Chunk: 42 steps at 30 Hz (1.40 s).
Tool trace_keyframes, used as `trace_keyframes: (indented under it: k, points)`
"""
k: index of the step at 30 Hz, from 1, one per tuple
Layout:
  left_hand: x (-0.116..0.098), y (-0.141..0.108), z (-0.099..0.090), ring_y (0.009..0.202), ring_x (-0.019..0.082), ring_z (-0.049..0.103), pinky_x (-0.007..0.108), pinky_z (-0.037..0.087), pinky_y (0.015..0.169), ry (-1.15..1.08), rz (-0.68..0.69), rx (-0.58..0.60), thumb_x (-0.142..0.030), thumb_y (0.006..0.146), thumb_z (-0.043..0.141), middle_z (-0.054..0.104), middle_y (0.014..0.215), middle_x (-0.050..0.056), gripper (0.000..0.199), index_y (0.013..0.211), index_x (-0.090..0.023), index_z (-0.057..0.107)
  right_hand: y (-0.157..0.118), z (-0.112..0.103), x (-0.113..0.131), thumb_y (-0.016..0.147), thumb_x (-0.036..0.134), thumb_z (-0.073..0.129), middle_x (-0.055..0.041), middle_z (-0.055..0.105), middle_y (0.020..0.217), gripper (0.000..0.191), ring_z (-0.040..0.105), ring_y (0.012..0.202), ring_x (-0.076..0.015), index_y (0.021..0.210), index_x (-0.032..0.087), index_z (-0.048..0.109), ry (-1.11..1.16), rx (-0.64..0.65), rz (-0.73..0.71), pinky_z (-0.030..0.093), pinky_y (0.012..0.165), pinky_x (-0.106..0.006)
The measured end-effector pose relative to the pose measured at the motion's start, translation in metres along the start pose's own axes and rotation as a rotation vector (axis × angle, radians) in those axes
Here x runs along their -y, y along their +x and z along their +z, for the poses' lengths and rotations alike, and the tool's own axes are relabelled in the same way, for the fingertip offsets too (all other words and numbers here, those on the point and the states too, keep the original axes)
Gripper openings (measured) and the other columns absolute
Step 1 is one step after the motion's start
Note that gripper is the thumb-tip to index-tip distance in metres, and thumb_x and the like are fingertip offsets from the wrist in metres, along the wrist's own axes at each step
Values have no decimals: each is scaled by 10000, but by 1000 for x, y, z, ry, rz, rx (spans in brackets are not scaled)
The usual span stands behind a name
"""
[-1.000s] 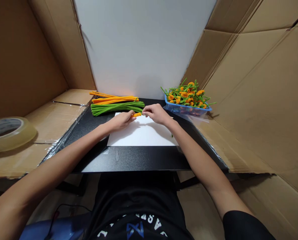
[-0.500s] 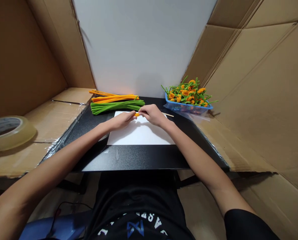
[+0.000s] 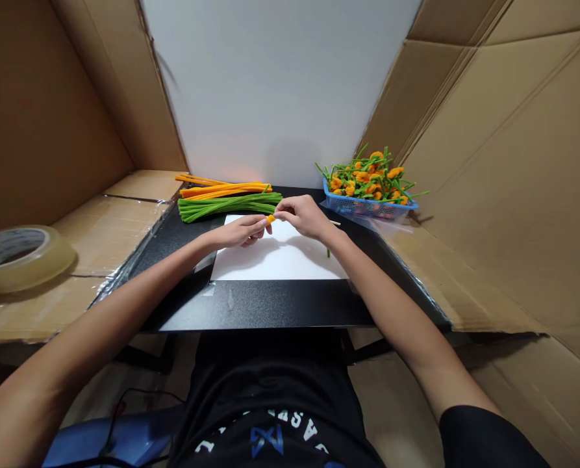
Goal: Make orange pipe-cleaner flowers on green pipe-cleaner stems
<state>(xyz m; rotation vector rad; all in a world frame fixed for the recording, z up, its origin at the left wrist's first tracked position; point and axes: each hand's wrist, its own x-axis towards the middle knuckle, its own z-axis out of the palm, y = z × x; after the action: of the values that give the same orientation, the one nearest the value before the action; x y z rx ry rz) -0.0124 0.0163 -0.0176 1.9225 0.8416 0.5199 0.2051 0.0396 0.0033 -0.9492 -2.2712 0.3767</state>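
Observation:
A small orange fuzzy piece (image 3: 271,219) is pinched between the fingertips of my left hand (image 3: 243,231), above a white sheet (image 3: 280,260) on the black table. My right hand (image 3: 303,216) is closed at the piece's other side, its fingertips touching or very near it. A short green stem (image 3: 328,253) shows beneath my right wrist. Behind my hands lie a bundle of green pipe cleaners (image 3: 221,207) and a bundle of orange ones (image 3: 224,190). Part of a thin pale stick (image 3: 335,223) sticks out beside my right wrist.
At the back right stands a blue basket (image 3: 367,207) heaped with orange and green fuzzy flowers. A large tape roll (image 3: 50,260) lies on the cardboard at the left. Cardboard walls rise on both sides, and a white panel (image 3: 280,84) stands behind the table.
The orange piece has moved slightly up and right and is more exposed. My right hand has risen slightly. A green stem now shows under my right wrist.

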Motion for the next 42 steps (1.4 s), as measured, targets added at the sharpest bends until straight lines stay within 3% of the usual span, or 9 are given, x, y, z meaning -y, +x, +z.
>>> trace_keyframes:
  k: [4,14,19,25,30,36,42]
  points:
    - [-1,-1,0,526,101,285,252,257,462,-99,-36,61,-550,998,369,327,700,-22,388,947,-199,526,-1,4,3,877,268,601,-19,630,671,202,491,633,-124,770,140,714,44,31,2,348,646,-276]
    - [3,2,0,483,61,285,183,207,435,-488,0,85,-542,918,603,311,676,-47,391,904,-152,574,-2,-5,3,847,303,612,-12,624,647,225,475,601,-110,770,128,730,70,15,-14,340,623,-259]
    - [3,2,1,469,67,308,189,230,424,-474,-12,58,-503,934,593,326,658,-44,356,868,-153,580,-3,3,6,850,302,603,-15,636,653,229,483,603,-109,777,132,739,92,20,-4,343,622,-257]
    - [6,2,2,475,68,296,195,217,435,-445,-31,36,-504,946,571,314,655,-47,355,862,-160,574,-4,-6,2,840,295,632,-34,663,684,210,519,622,-118,803,121,744,36,46,1,359,638,-262]
    - [8,4,4,486,69,282,195,204,435,-438,-34,82,-547,948,552,307,663,-49,386,877,-168,558,-3,-1,6,849,257,604,-35,668,700,200,507,625,-116,775,129,737,13,22,-23,359,647,-264]
    - [11,4,0,479,61,275,186,203,440,-445,-20,13,-553,935,577,285,654,-58,399,858,-162,558,-4,-7,3,856,315,628,-30,671,686,224,514,618,-118,819,132,752,-2,72,9,357,646,-265]
    - [12,6,3,475,63,277,185,203,430,-452,-17,42,-574,927,578,301,653,-56,418,854,-164,556,-3,-4,4,847,295,628,-35,681,686,218,527,616,-121,788,136,765,-3,39,-18,357,637,-269]
